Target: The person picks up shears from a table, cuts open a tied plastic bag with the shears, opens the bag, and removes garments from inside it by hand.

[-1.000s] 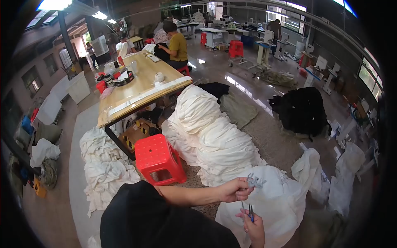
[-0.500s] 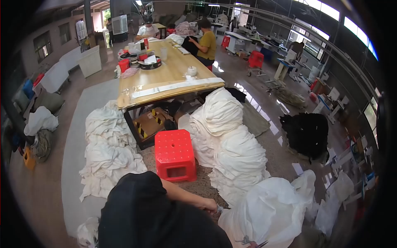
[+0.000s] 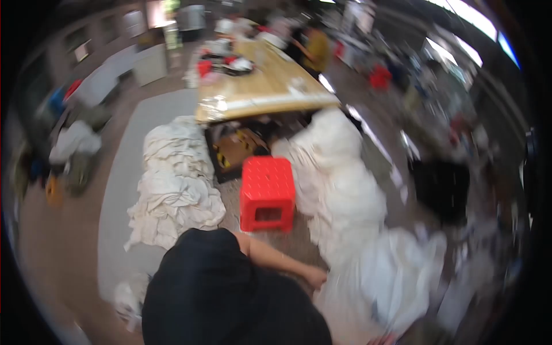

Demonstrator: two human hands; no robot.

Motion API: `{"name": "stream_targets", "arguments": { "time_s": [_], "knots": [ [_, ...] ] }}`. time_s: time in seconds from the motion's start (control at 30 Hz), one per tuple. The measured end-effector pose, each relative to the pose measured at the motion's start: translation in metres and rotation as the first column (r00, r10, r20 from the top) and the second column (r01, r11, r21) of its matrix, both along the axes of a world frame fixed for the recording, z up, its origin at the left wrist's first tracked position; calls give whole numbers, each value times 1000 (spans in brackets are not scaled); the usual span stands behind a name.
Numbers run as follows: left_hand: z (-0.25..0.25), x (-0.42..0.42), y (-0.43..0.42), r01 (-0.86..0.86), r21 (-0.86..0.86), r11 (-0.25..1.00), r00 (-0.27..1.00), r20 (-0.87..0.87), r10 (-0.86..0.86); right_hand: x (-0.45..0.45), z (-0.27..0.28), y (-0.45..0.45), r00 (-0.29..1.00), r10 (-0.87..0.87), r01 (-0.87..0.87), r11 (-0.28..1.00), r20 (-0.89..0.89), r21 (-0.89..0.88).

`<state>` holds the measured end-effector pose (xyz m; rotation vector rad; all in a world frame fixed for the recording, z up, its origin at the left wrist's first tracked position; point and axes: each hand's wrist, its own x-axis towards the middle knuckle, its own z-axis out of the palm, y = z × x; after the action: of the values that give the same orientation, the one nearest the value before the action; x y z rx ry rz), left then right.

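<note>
From my black-clothed body, my left arm reaches to the right. My left hand (image 3: 315, 278) is closed at the near left edge of a large white translucent plastic bag (image 3: 397, 276), gripping it. My right hand (image 3: 382, 340) shows only as a blurred bit at the bottom edge, by the bag's lower part. A dark streak lies just above it, too smeared to name. Past my left hand, a tall heap of white cloth (image 3: 348, 198) leans against the bag's far side. A red plastic stool (image 3: 267, 187) stands in front of my left arm.
Another white cloth pile (image 3: 175, 184) lies on a grey floor sheet (image 3: 118, 224) at left. Ahead stands a long wooden table (image 3: 270, 75), boxes beneath it. A person in a yellow top (image 3: 315, 49) is beside it. A black bundle (image 3: 443, 190) lies at right.
The whole view has shifted and blurred, the scene moving right and up. My left hand stays at the bag. Scissors seen by my right hand earlier are no longer clear.
</note>
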<state>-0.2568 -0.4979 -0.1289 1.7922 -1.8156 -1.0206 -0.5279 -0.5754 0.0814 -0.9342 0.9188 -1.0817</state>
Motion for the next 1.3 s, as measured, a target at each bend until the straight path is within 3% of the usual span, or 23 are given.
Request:
{"name": "stream_targets", "arguments": {
  "time_s": [0.03,0.07,0.1,0.17,0.2,0.27,0.33,0.4,0.53,0.6,0.67,0.7,0.73,0.77,0.8,0.93,1.0,1.03,1.07,1.13,1.17,1.3],
  "knots": [
    [-5,-9,-1,37,0,999,998,-58,-37,1,-9,-12,991,-135,134,990,7,49],
    [-7,-16,2,110,-159,981,977,-164,-136,-4,-9,-12,957,-291,290,952,-7,101],
    [43,-31,2,63,100,993,986,-157,-47,8,18,0,939,-336,342,934,-69,103],
    [52,-58,-14,109,141,984,971,-228,-75,-24,10,-17,988,-41,40,999,146,8],
    [54,-73,-23,51,257,965,919,-390,56,-25,14,-19,976,-80,81,997,205,3],
    [40,-98,-45,-146,278,949,798,-534,279,-34,18,-25,962,-7,24,998,272,-58],
    [54,-118,-65,-301,158,940,702,-630,331,-37,23,-24,964,-4,27,996,265,-85],
    [79,-140,-83,-406,247,880,505,-742,441,-41,28,-21,959,25,-6,998,281,-70],
    [127,-176,-109,-339,135,931,447,-847,286,-42,29,-15,950,98,-79,994,296,-75],
    [129,-189,-122,-208,194,959,513,-813,276,-39,27,-13,960,97,-82,994,263,-67],
    [124,-198,-108,-295,-99,950,800,-569,189,-36,30,-10,973,54,-42,997,224,-57],
    [134,-199,-84,-144,-314,939,883,-470,-22,-37,34,-10,972,58,-46,997,229,-58],
    [152,-194,-52,34,-492,870,923,-317,-216,-39,37,-9,993,-62,74,990,96,-121],
    [176,-186,-21,140,-464,875,904,-302,-304,-40,37,-10,981,-194,186,964,-26,-192],
    [198,-174,5,246,-427,870,873,-293,-391,-43,31,-12,980,-198,193,965,-14,-176],
    [235,-116,45,184,-252,950,916,-307,-259,-65,-16,-18,966,-253,243,960,-58,-137],
    [226,-107,54,199,-301,932,930,-241,-277,-68,-39,-12,995,-47,48,999,-88,19],
    [223,-104,57,205,-359,911,942,-179,-283,-64,-43,-7,977,-15,19,1000,-214,17],
    [223,-102,58,210,-339,917,942,-180,-283,-59,-50,-4,978,-14,22,999,-209,37],
    [230,-101,56,13,-46,999,894,-447,-32,-48,-59,0,900,-18,-66,982,-436,-179],
    [235,-102,54,-15,-22,1000,872,-489,2,-39,-58,6,904,-93,-78,924,-417,-375],
    [238,-106,48,-29,-110,993,876,-481,-27,-38,-52,17,814,-188,-81,900,-549,-429]
  ]
}}
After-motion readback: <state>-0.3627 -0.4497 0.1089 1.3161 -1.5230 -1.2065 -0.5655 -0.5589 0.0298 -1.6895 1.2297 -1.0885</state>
